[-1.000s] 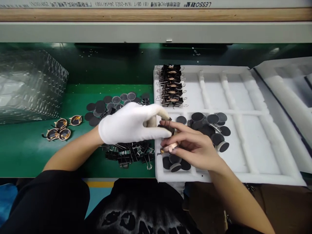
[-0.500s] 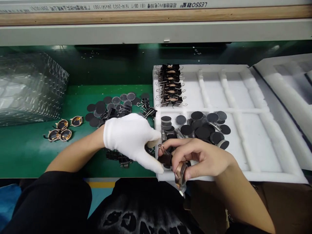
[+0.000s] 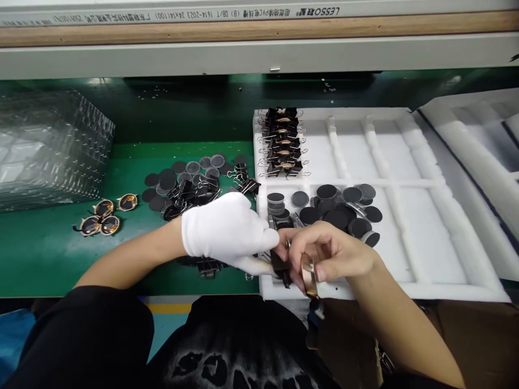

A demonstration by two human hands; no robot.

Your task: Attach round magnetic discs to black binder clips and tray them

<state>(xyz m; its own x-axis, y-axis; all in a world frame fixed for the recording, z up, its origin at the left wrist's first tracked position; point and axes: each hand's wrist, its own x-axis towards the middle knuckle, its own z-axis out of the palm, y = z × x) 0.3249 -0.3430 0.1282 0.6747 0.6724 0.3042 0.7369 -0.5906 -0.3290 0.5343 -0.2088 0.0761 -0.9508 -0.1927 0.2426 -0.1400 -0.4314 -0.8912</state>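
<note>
My left hand (image 3: pixel 229 232), in a white glove, closes its thumb and fingers on the wire handles of a black binder clip (image 3: pixel 280 268). Bare, my right hand (image 3: pixel 334 251) pinches a rose-gold round watch head (image 3: pixel 308 275) edge-on between thumb and finger. Other fingers of this hand touch the far side of the clip, and they partly hide it. Both hands meet over the front left corner of the white foam tray (image 3: pixel 409 243). Just behind them lie dark round discs (image 3: pixel 336 220) in a tray compartment.
Clipped watch heads (image 3: pixel 284 143) stand in a row in the tray's back left compartment. More discs (image 3: pixel 167 178) and loose binder clips (image 3: pixel 188 194) lie on the green bench (image 3: pixel 48 254). Several gold watch heads (image 3: pixel 100 224) are left, near stacked clear plastic trays (image 3: pixel 52 146).
My left hand has moved right and closed from spread fingers onto the binder clip's handles. The watch head in my right hand has shifted slightly right and turned.
</note>
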